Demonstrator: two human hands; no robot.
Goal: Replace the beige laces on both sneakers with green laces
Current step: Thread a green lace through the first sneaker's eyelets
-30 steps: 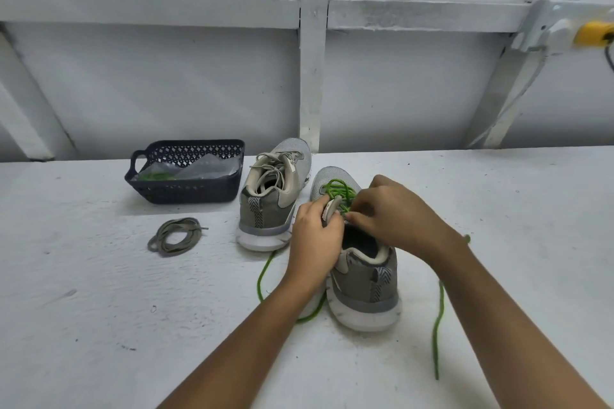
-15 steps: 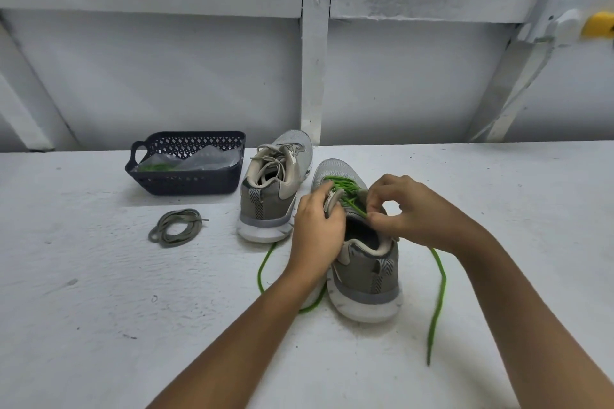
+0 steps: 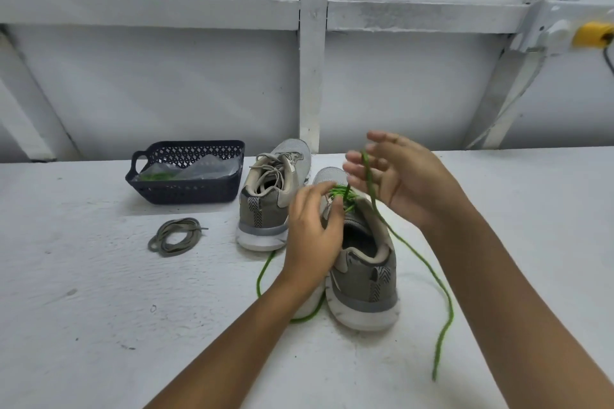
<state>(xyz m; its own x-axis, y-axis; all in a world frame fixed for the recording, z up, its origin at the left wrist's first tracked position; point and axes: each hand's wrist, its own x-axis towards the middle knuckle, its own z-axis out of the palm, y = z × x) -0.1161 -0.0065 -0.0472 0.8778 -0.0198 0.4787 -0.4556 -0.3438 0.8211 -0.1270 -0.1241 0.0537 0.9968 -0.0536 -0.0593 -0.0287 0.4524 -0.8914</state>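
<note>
Two grey sneakers stand heel-toward me on the white table (image 3: 99,309). The left sneaker (image 3: 262,209) still carries beige laces. The right sneaker (image 3: 365,276) has a green lace (image 3: 443,295) threaded through its front eyelets. My left hand (image 3: 310,236) grips this shoe at the tongue beside the eyelets. My right hand (image 3: 402,179) is raised above the shoe's toe, fingers spread, with one end of the green lace caught between them and drawn upward. The lace's other end trails left of the shoe and under my left arm. A removed beige lace (image 3: 176,236) lies coiled on the table.
A dark plastic basket (image 3: 186,191) stands at the back left and holds a clear bag (image 3: 199,169) with something green inside. A white framed wall closes the far edge of the table. A yellow fitting (image 3: 593,33) is mounted at the upper right.
My right hand has lifted up and away from the eyelets, pulling the green lace taut through the shoe. My left hand stayed at the tongue. The loose lace end slid nearer the shoe.
</note>
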